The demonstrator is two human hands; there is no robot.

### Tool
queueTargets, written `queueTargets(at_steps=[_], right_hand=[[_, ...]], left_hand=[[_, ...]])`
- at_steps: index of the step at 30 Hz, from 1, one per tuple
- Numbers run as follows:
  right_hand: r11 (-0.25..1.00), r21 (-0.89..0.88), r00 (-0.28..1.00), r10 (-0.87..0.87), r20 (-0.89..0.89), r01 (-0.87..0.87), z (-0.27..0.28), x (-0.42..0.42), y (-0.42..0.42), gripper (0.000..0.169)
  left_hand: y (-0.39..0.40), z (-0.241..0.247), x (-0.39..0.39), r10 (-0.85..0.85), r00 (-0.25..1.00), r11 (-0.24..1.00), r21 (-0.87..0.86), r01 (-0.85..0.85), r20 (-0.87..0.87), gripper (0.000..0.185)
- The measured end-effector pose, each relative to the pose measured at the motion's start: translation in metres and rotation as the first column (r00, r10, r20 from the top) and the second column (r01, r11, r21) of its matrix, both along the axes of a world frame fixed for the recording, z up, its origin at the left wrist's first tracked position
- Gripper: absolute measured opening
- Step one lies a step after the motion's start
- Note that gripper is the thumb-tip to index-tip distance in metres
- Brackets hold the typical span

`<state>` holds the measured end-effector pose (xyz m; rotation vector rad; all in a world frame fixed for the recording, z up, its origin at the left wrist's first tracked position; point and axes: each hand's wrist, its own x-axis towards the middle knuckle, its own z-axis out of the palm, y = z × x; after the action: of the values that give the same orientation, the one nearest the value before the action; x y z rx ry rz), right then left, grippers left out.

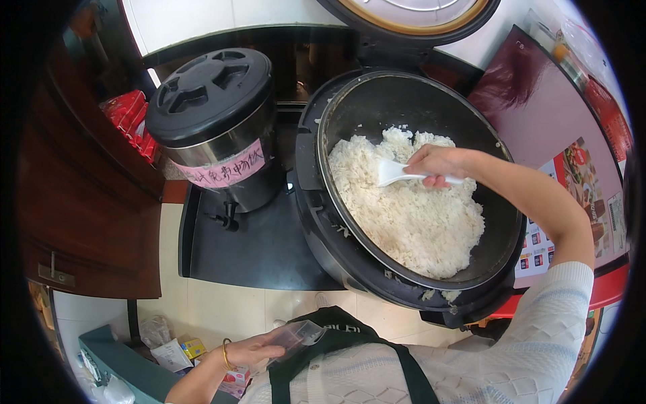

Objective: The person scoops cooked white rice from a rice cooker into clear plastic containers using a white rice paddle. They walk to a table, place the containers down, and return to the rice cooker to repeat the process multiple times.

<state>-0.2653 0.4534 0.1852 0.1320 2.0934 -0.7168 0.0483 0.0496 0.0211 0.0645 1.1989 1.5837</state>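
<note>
A large rice cooker with a dark inner pot (398,96) stands before me, its lid (424,15) raised at the back. Cooked white rice (414,232) fills the lower part of the pot. My right hand (436,164) grips the handle of a white plastic rice paddle (391,171), whose blade touches the rice near the pot's middle. Close to my body, my left hand (257,348) holds a clear plastic container (300,338), tilted, its inside hard to make out.
A steel drink dispenser (222,156) with a black lid and tap stands left of the cooker on a black counter (252,252). Rice grains stick to the cooker's rim (414,293). A pink printed panel (545,116) is at the right, a brown wooden door (96,202) at the left.
</note>
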Motion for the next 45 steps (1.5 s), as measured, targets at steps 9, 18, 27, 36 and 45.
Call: queueTargets(at_steps=[9,18,27,36,45], right_hand=[[0.991,0.123,0.942,0.09,-0.324,-0.052,0.011,0.039,-0.045,0.029],[0.987,0.108,0.941,0.147,-0.305,-0.119,0.049,0.087,-0.056,0.031],[0.974,-0.195,0.988,-0.135,-0.08,0.118,0.036,0.102,-0.046,0.023],[0.884,-0.37,0.913,-0.367,-0.177,0.284,0.073,0.125,0.004,0.02],[0.955,0.011,0.707,-0.211,-0.675,0.296,0.142,0.157,0.045,0.024]], left_hand=[[-0.032,0.091,-0.035,0.533,0.843,0.787,0.322,-0.526,0.073,0.094],[-0.043,0.151,-0.051,0.736,0.658,0.57,0.379,-0.728,0.156,0.096],[-0.032,0.187,-0.079,0.702,0.693,0.543,0.507,-0.67,0.164,0.09],[0.054,0.265,-0.169,0.702,0.682,0.691,0.427,-0.583,-0.206,0.102],[0.226,0.236,-0.252,0.592,0.804,0.806,0.076,-0.588,-0.06,0.071]])
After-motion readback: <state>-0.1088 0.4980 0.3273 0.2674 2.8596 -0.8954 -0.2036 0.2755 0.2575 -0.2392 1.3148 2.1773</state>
